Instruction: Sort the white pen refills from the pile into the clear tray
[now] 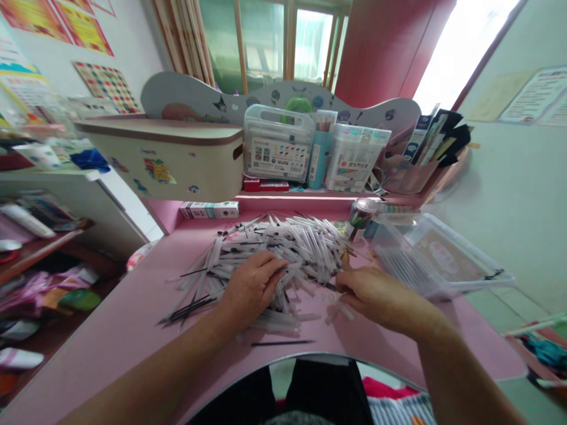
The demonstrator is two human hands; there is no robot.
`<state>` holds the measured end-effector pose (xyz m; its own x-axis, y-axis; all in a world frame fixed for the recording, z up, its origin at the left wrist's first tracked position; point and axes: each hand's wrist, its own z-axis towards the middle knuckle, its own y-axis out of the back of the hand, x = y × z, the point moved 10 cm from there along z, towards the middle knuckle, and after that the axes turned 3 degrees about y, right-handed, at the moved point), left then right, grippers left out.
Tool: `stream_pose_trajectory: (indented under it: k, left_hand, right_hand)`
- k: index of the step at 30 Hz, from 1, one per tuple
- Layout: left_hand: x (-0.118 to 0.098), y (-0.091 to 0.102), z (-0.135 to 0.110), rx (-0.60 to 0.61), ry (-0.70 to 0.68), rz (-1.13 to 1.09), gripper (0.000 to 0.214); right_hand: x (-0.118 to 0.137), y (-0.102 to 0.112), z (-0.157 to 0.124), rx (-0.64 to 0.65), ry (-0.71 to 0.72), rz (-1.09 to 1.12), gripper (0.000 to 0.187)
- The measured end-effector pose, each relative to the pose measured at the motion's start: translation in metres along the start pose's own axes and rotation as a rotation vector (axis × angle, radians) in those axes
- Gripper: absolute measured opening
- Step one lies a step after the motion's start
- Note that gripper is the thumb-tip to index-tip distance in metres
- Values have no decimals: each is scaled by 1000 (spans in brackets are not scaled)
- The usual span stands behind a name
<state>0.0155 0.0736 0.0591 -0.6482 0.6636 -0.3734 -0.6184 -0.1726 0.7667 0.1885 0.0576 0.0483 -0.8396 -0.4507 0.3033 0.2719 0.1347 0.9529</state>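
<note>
A heap of translucent white pen barrels (310, 242), mixed with dark refills and pen parts, covers the middle of the pink desk. At the heap's front left, my left hand (250, 289) is closed, thumb and index finger pinched on a whitish pen barrel (290, 267). My right hand (365, 292) is at the heap's right edge with its fingers curled together; what they hold is hidden. Under that hand lie a few short clear pieces (339, 311). Several black refills (188, 310) are bunched at the left, and a single dark refill (282, 343) lies near the front edge.
An open clear plastic box (460, 286) stands at the right, beside a jar of pens (361, 215). Along the back shelf are a lidded cream bin (172, 159), a marker case (279, 147) and a pink holder (407, 174). The desk edge (310, 356) curves near my lap.
</note>
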Motion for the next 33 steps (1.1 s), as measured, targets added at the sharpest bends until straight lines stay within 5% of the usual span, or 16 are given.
stream_pose_trajectory:
  k: [8, 12, 17, 22, 26, 30, 33]
  left_hand:
    - [-2, 1, -1, -3, 5, -9, 22]
    - [-3, 3, 0, -7, 9, -15, 22]
    - [-4, 2, 0, -6, 5, -2, 23]
    - [-1, 1, -1, -22, 21, -51, 21]
    - [14, 21, -2, -138, 172, -230, 16]
    - [34, 40, -4, -305, 331, -624, 10]
    - [49, 35, -6, -382, 432, -941, 9]
  right_hand:
    - [-15, -37, -25, 180, -191, -189, 14]
    - [-21, -52, -28, 172, -233, -187, 20]
    - [-27, -39, -28, 94, -210, -124, 17]
    - [13, 22, -9, -80, 72, 57, 16]
    - [36, 51, 14, -178, 181, 293, 15]
    - [25, 29, 41, -201, 113, 767, 17]
    - [7, -3, 54, -239, -1, 1032, 25]
